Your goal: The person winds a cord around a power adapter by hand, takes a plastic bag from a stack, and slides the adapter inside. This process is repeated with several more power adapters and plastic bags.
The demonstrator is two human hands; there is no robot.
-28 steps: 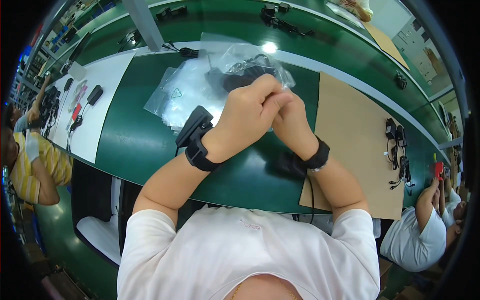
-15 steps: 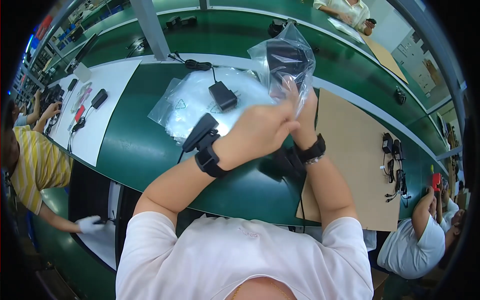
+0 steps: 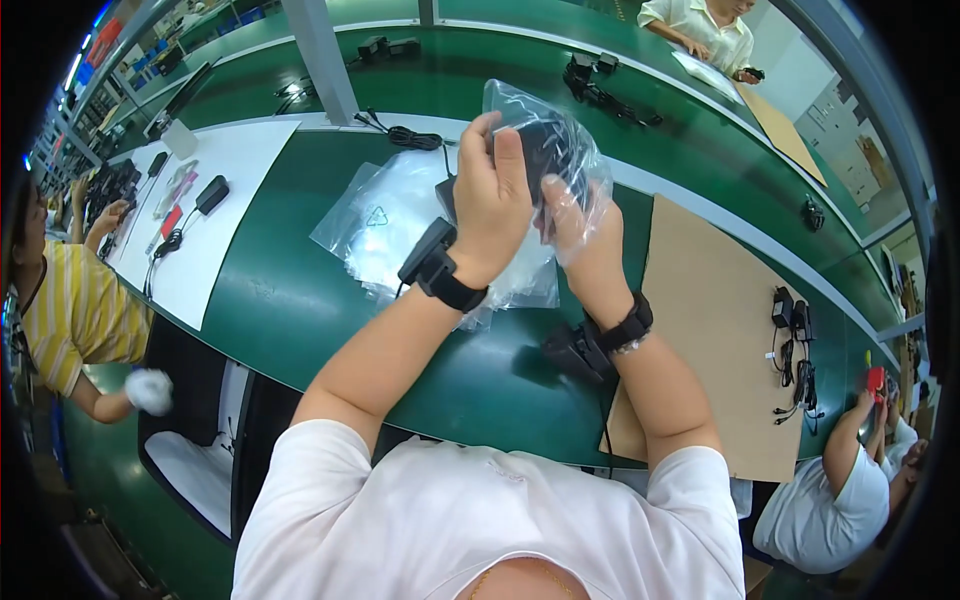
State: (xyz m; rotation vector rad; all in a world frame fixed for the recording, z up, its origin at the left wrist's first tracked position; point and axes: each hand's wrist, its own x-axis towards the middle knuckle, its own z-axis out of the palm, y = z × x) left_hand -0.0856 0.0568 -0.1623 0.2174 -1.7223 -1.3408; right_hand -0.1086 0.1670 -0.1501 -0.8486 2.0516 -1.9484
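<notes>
A clear plastic bag [image 3: 588,152] with a black power adapter [image 3: 543,147] inside is held up over the green bench. My right hand [image 3: 588,235] grips the bag on its right side, thumb pressed on the front. Against the left side, my left hand [image 3: 492,195] is closed round the bag's edge, thumb upward; part of its grip is hidden. Beneath and behind lies a stack of clear plastic bags [image 3: 375,240]. Another black adapter [image 3: 446,188] rests on that stack, mostly covered by my left hand, its coiled cable [image 3: 413,137] beyond.
Brown cardboard [image 3: 705,340] lies at the right, with several adapters and cables [image 3: 795,345] on it. At left, white paper [image 3: 230,180] bears another adapter [image 3: 213,194]. A metal post [image 3: 318,60] rises at the bench's far edge. Co-workers sit left, right and across.
My left hand has moved up and left, from the bag's lower end to its left side. The bagged adapter has come lower and nearer. The left co-worker's gloved hand has risen.
</notes>
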